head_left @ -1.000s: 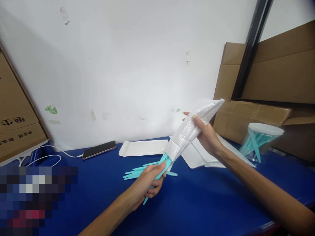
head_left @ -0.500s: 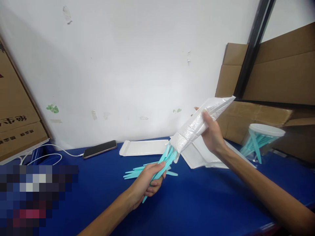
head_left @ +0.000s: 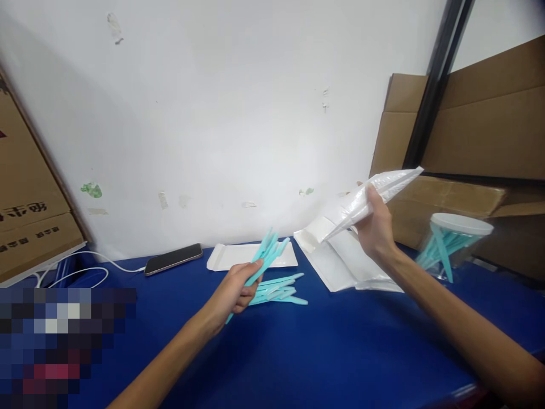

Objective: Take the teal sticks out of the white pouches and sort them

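Turquoise sticks [head_left: 264, 254], best held bunched, are gripped in the left hand [head_left: 238, 286], a white pouch [head_left: 347, 211] in the right hand [head_left: 378, 227].

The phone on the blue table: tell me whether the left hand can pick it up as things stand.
Probably not yet: the phone lies uncovered nearby, but the left hand has its grip closed around turquoise sticks.

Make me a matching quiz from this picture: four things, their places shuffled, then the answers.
1. Phone
2. Raised white packet
3. Raised teal sticks
4. White-topped container

A. In the right hand
B. Far right, by cardboard boxes
C. On the blue table, with white cable
D. In the left hand

Pairs: 1-C; 2-A; 3-D; 4-B
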{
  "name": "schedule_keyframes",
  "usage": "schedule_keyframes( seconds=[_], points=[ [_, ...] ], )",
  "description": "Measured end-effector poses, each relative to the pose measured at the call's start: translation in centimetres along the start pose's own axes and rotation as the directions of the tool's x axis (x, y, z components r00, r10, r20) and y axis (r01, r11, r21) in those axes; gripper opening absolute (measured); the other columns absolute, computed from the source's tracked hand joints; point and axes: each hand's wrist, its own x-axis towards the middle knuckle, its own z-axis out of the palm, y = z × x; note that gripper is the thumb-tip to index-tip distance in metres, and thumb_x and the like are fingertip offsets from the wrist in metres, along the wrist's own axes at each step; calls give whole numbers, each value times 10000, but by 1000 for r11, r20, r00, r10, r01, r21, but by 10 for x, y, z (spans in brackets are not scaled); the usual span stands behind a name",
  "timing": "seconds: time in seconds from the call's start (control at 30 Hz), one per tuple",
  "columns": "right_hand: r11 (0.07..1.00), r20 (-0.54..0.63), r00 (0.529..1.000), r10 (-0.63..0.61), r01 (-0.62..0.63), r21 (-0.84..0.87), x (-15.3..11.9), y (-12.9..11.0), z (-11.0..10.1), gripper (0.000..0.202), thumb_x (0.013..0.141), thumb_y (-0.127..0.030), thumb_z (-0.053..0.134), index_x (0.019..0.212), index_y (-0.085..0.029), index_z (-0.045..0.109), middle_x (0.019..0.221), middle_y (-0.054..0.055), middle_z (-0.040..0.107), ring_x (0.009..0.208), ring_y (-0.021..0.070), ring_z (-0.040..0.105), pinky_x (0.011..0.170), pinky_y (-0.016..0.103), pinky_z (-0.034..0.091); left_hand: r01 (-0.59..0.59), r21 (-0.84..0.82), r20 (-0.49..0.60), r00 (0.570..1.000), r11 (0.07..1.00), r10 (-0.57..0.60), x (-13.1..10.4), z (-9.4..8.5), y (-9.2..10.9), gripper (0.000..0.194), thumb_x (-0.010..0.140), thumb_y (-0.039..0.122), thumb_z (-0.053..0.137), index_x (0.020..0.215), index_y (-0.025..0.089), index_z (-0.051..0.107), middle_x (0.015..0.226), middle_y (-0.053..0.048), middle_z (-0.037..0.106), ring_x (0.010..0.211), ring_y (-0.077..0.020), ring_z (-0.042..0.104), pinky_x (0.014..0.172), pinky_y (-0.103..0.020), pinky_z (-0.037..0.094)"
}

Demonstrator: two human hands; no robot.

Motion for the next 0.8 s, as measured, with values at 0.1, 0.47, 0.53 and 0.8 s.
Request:
schedule_keyframes(
  seconds=[0.1,0.47,0.53,0.8],
  points=[
    [1000,34,999,-1,2,-26,0,6,-3,340,803,-540,694,1024,-283,676,1080,39,704,1012,279,641,593,329,498,-145,293,-91,980,945,178,4,-17,-1,483,901,659,441,721,212,403,582,85,246,496,-84,179,467,-238,146],
    [984,20,1000,-15,18,-177,7,31,-17,372,758,-529,740,1055,-324,652,1185,48,699,1155,374,610,802,529,589,-98,932,-40,929,348,368,10,-49,-15,530,984,596,243,888,200,582,831,-84,651,810,-272,599,711,-353,373],
    [982,18,1000,3,0,-190,5,30,-16,375,764,-533,733,1053,-310,646,1157,49,707,1136,356,623,793,499,595,-80,959,-19,939,272,344,11,-48,-17,543,987,582,230,949,195,609,870,-116,674,838,-299,620,712,-368,391],
    [977,36,995,92,-83,-194,-5,25,-8,417,785,-506,711,1109,-255,634,1101,60,702,1070,313,637,737,404,579,-108,982,59,954,154,293,12,-41,-25,644,972,609,222,1232,153,595,1038,-187,706,957,-359,647,805,-442,443]
  ],
)
